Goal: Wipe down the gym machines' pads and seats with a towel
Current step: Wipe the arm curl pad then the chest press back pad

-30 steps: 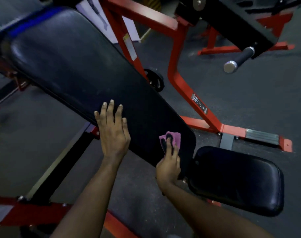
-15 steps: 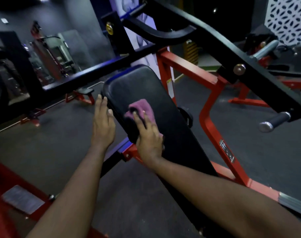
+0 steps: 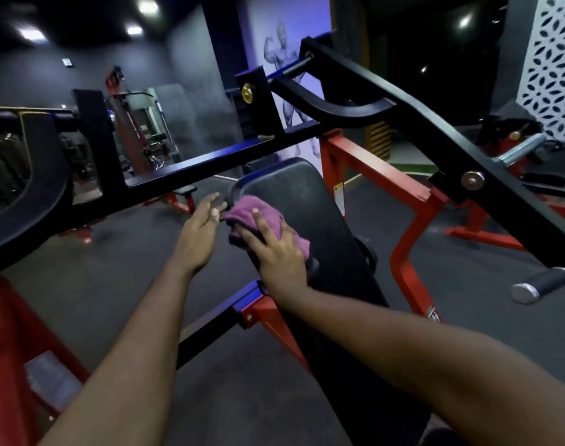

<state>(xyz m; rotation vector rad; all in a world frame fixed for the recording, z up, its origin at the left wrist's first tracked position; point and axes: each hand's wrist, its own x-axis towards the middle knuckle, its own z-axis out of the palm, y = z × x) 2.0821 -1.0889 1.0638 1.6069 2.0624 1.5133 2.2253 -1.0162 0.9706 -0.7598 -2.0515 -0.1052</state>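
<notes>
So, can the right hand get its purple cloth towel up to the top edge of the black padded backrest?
Probably yes: the right hand presses the purple cloth towel on the black padded backrest just below that edge, and only bare pad lies between.

A dim gym with a dark grey floor [image 3: 91,284] and round lights [image 3: 147,6] glowing in a black ceiling [image 3: 81,14]. The far wall [image 3: 310,17] carries a blue-lit mural [image 3: 279,49] of a flexing bodybuilder; a white lattice screen [image 3: 551,59] stands at right, and red-framed machines [image 3: 126,123] stand at the back left.
</notes>
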